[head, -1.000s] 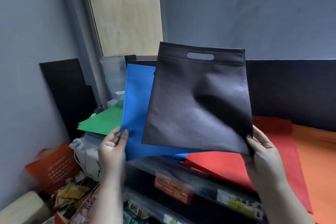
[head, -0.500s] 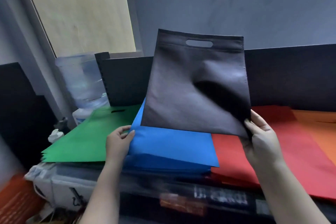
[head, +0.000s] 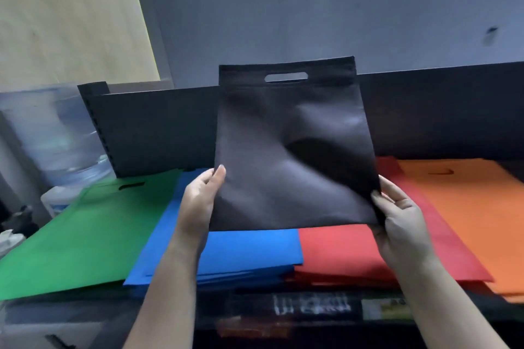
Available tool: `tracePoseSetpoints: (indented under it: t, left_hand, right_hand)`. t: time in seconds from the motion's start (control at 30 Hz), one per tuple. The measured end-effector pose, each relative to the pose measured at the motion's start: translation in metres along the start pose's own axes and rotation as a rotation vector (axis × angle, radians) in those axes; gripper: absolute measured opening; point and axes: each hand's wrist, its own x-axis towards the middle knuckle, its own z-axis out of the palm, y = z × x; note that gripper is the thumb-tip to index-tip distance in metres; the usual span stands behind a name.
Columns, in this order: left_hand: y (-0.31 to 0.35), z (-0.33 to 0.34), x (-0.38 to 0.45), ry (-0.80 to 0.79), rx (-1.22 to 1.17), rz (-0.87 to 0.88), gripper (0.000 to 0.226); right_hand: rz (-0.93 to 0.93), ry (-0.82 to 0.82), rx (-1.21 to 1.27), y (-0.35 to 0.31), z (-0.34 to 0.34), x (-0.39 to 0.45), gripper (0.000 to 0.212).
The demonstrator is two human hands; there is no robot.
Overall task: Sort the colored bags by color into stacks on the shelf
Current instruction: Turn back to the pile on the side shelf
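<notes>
Head view: both hands hold one black bag upright over the sorted stacks. From my remote seat I see the left hand (head: 198,201) with its fingers straight and pressed together along the lower left edge of the black bag (head: 292,150), thumb hidden behind the fabric. The right hand (head: 402,218) pinches the lower right corner, fingertips on the front face, thumb out of sight.

The bag hangs in the air above the front half of the shelf (head: 312,309), handle slot uppermost, its long axis running from the front edge toward the back panel (head: 158,127). Each hand has a bottom corner, so neither is nearer.

Beneath it, four stacks lie flat side by side along the shelf: green stack (head: 85,235) at the left end, blue stack (head: 249,252) next, red stack (head: 340,252) beside that, orange stack (head: 476,215) toward the right end. I can make out no black stack; a dark patch at the back right corner past the orange is too dim to read. I judge the coming move turns on that: the bag sits directly over blue and red, and any free place lies off to one side.
</notes>
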Motion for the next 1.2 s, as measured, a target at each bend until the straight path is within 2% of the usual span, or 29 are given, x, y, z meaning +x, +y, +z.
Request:
tracePoseSetpoints:
  t: [0.07, 0.1, 0.23, 0.4, 0.83, 1.0, 1.2]
  left_hand:
    - [-0.007, 0.022, 0.003, 0.015, 0.050, 0.034, 0.014]
    - [-0.011, 0.035, 0.004, 0.013, 0.090, 0.064, 0.011]
    - [-0.026, 0.095, -0.002, -0.044, 0.180, 0.157, 0.016]
    - [-0.044, 0.186, -0.024, -0.115, 0.160, 0.218, 0.018]
    - [-0.099, 0.400, -0.095, -0.141, 0.084, 0.179, 0.017]
    - [-0.107, 0.457, -0.100, -0.187, 0.261, 0.220, 0.019]
    - [-0.125, 0.506, -0.087, -0.203, 0.497, 0.211, 0.016]
  right_hand:
    - [-0.029, 0.036, -0.014, -0.015, -0.018, -0.001, 0.033]
    - [-0.046, 0.058, -0.018, -0.023, -0.029, -0.001, 0.033]
    - [-0.115, 0.153, -0.039, -0.059, -0.077, -0.005, 0.031]
    - [-0.212, 0.254, -0.101, -0.112, -0.150, -0.011, 0.031]
    - [-0.410, 0.341, -0.393, -0.244, -0.345, -0.002, 0.032]
    - [-0.463, 0.412, -0.607, -0.279, -0.399, 0.020, 0.026]
    - [-0.442, 0.440, -0.894, -0.296, -0.447, 0.054, 0.020]
